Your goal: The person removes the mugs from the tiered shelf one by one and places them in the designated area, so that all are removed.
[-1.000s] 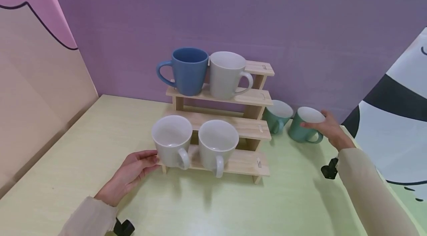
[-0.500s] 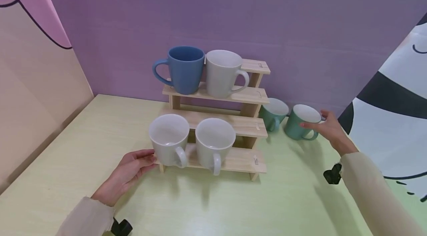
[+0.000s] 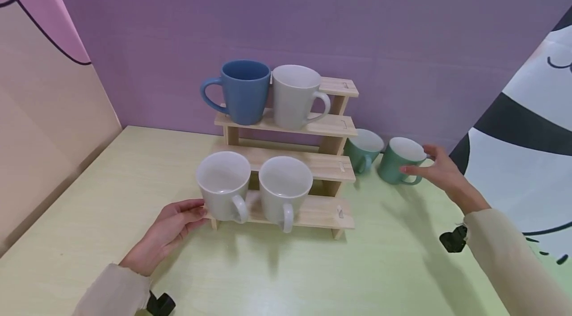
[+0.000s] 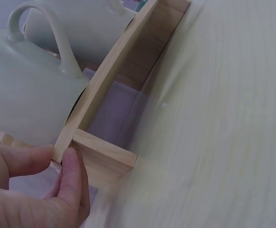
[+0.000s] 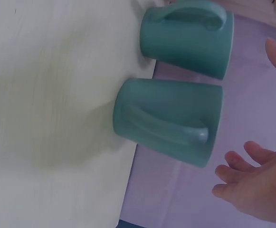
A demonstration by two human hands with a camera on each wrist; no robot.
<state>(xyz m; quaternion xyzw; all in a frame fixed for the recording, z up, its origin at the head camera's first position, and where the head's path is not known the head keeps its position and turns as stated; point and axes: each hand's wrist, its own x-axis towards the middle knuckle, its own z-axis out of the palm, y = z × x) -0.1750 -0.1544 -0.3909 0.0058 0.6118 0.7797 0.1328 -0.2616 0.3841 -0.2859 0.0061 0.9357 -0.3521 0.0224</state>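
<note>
My left hand [image 3: 167,231] pinches the left end of the lowest shelf of a stepped wooden display rack [image 3: 299,163] between thumb and fingers, as the left wrist view shows up close. Right above that grip sits a white mug [image 3: 223,182]; a second white mug [image 3: 285,182] is beside it on the same shelf. My right hand [image 3: 440,174] is at a green mug [image 3: 393,169] right of the rack. In the right wrist view its fingers [image 5: 233,173] are spread and apart from this mug, whose handle faces the camera. Another green mug [image 5: 187,38] stands beside it.
Higher on the rack stand a blue mug [image 3: 246,92] and a white mug [image 3: 295,97]. The pale table [image 3: 286,276] ends at a purple wall [image 3: 380,33] behind the rack. A panel with a black-and-white print [image 3: 523,117] borders the right side.
The head view has shifted slightly, moving the whole scene a little left and up. My right hand has drawn back slightly to the right from the green mug. My left hand keeps its grip.
</note>
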